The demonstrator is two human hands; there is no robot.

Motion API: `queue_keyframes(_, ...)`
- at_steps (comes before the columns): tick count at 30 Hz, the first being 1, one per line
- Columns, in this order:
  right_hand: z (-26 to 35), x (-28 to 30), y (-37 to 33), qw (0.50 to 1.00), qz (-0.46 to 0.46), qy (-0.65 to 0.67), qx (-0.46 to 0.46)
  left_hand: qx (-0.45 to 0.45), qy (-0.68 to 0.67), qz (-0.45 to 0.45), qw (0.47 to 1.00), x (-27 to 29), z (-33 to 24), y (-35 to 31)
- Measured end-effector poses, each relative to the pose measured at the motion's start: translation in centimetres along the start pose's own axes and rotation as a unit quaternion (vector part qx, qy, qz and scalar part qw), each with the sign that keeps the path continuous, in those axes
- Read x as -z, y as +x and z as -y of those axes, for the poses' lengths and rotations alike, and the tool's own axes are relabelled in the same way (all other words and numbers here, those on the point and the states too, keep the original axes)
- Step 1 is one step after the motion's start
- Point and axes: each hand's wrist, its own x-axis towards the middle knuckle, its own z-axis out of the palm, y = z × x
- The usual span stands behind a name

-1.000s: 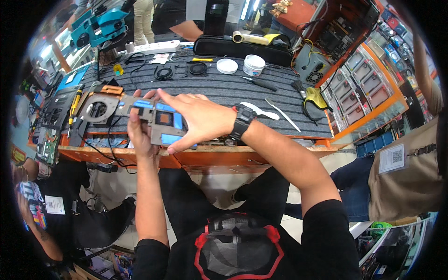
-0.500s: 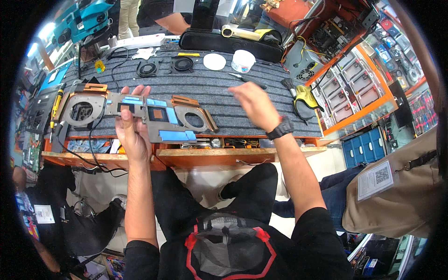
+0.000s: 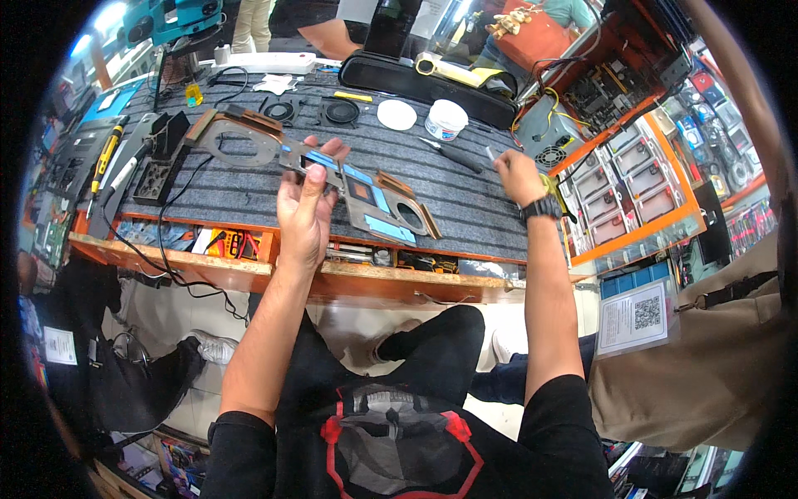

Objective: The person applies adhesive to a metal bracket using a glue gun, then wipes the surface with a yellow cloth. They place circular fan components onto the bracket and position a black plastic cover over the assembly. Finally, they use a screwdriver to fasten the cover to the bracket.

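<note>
My left hand (image 3: 306,212) grips a laptop heatsink (image 3: 359,193) by its middle, thumb on top, and holds it tilted above the desk mat. The heatsink is a grey metal frame with a round opening at each end, copper-coloured fins and several light blue pads. Over at the right side of the mat, my right hand (image 3: 520,180) is closed, and a small pale-tipped thing (image 3: 490,153) sticks out from its fingers; the rest is hidden. Beyond the heatsink lie two black cooling fans (image 3: 339,111) (image 3: 279,111), a white tub (image 3: 446,120) and its round lid (image 3: 396,116).
A dark-handled tool (image 3: 455,155) lies on the striped grey mat (image 3: 465,204). Screwdrivers (image 3: 108,156) and a black tray (image 3: 156,180) are at the left. Open drawers (image 3: 399,283) line the front edge. A phone-part case (image 3: 632,183) stands right; people are close on both sides.
My right hand has moved right and closed on something pale-tipped. My left hand has moved right, tilting the heatsink so its left end is higher. The view has shifted slightly.
</note>
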Motion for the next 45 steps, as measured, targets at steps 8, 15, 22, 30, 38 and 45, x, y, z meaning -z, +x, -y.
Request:
queue_keyframes(8, -4.1, -4.2, 9.1, 0.962, -0.024, 0.252, -0.100, 0.020, 0.005, 0.037, 0.999, 0.2, -0.4, -0.2)
queue_keyframes(15, 14.4, 3.8, 1.2, 0.910, 0.129, 0.357, 0.169, 0.058, 0.047, 0.103, 0.992, 1.4, -2.8, 0.3)
queue_keyframes(22, 22.9, 3.9, -4.8, 0.888, 0.157, 0.187, 0.389, 0.065, 0.188, 0.137, 0.970, 0.9, -4.5, 0.8)
queue_keyframes(30, 22.8, 4.6, -2.8, 0.902, 0.226, 0.112, 0.351, 0.194, 0.411, 0.148, 0.878, 4.8, -9.1, -0.1)
queue_keyframes(38, 18.9, 1.6, -2.8, 0.917, 0.216, 0.013, 0.336, 0.257, 0.289, 0.201, 0.900, 7.6, -17.9, -8.0)
queue_keyframes(45, 16.1, 3.0, 4.8, 0.955, 0.102, 0.108, 0.255, 0.207, 0.310, 0.237, 0.897, 9.8, -19.1, -9.8)
